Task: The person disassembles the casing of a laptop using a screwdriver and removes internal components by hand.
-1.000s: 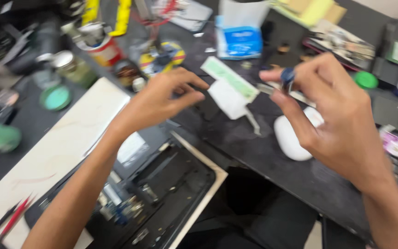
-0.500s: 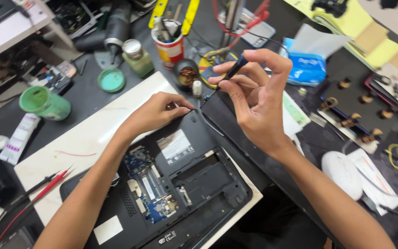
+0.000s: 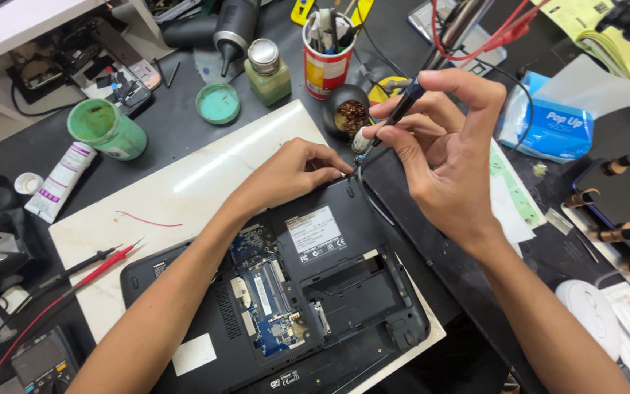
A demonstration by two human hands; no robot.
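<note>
Fingers: right hand (image 3: 446, 157) pinches screwdriver (image 3: 391, 120) at laptop (image 3: 293, 292) far corner; left hand (image 3: 289, 175) steadies edge. Bottom covers off, case still on.

Bright, even light over a sharp picture.
A pale streak of glare crosses the white board (image 3: 205, 168); shadows under both hands are soft and short, and nothing is blurred, though edges bend slightly outward.

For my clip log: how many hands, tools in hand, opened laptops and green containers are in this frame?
Hands: 2, left hand and right hand
Screwdriver: 1
Opened laptop: 1
Green containers: 2, green tub, green lid
Total: 6
</note>
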